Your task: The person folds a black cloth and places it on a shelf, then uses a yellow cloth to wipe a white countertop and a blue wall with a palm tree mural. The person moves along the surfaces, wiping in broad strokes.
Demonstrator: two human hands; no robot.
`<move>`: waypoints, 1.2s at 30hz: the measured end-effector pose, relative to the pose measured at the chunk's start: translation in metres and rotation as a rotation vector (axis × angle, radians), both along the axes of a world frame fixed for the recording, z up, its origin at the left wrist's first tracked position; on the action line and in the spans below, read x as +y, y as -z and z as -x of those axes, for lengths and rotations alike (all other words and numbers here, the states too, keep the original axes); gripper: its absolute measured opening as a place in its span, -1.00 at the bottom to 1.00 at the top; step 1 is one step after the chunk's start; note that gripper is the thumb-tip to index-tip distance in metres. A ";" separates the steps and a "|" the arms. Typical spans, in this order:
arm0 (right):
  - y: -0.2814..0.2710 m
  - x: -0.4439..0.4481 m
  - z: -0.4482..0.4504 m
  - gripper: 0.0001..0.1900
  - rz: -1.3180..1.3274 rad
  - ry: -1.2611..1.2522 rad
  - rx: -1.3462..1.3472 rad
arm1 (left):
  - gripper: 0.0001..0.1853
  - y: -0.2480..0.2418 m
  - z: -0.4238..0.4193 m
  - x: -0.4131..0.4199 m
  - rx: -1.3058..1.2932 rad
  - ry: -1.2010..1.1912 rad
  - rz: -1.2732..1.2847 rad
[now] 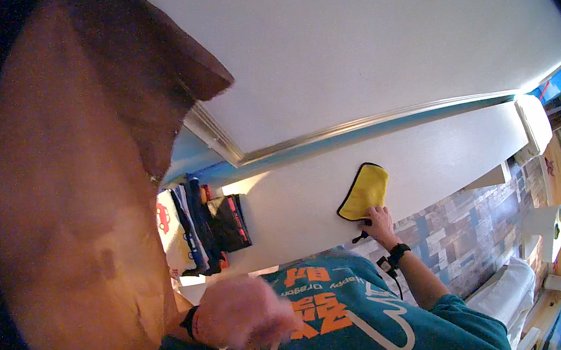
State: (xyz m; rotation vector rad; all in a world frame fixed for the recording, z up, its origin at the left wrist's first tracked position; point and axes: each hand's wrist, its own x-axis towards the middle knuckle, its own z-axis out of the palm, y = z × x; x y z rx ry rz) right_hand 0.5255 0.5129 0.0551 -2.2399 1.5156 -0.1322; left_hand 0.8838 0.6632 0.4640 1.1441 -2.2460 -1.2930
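My right hand (380,226), with a black watch on the wrist, holds the lower edge of a yellow cloth (367,192) with dark edging. The cloth lies against a long white surface (298,203). A small dark object (360,237) shows beside the fingers; its kind is unclear. My left hand (245,312), with a black band at the wrist, is blurred in front of my teal printed shirt (374,307). Its fingers look curled, but whether it holds anything cannot be told.
Folded dark textiles (209,227) stand at the left end of the white surface. A large white panel (374,44) with metallic trim fills the top. A big blurred brown shape (75,205) covers the left. White furniture (541,231) stands at right, above a patterned floor (448,235).
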 end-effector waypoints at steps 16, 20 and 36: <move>-0.007 -0.028 0.023 -0.70 -0.168 -0.173 -0.194 | -0.59 -0.033 0.133 -0.028 0.896 -0.144 0.633; -0.036 -0.042 0.011 -0.69 -0.256 -0.254 -0.274 | -0.60 -0.032 0.135 -0.028 0.861 -0.135 0.711; -0.038 -0.027 -0.007 -0.69 -0.198 -0.364 -0.253 | -0.64 -0.048 0.131 -0.025 0.838 -0.093 0.652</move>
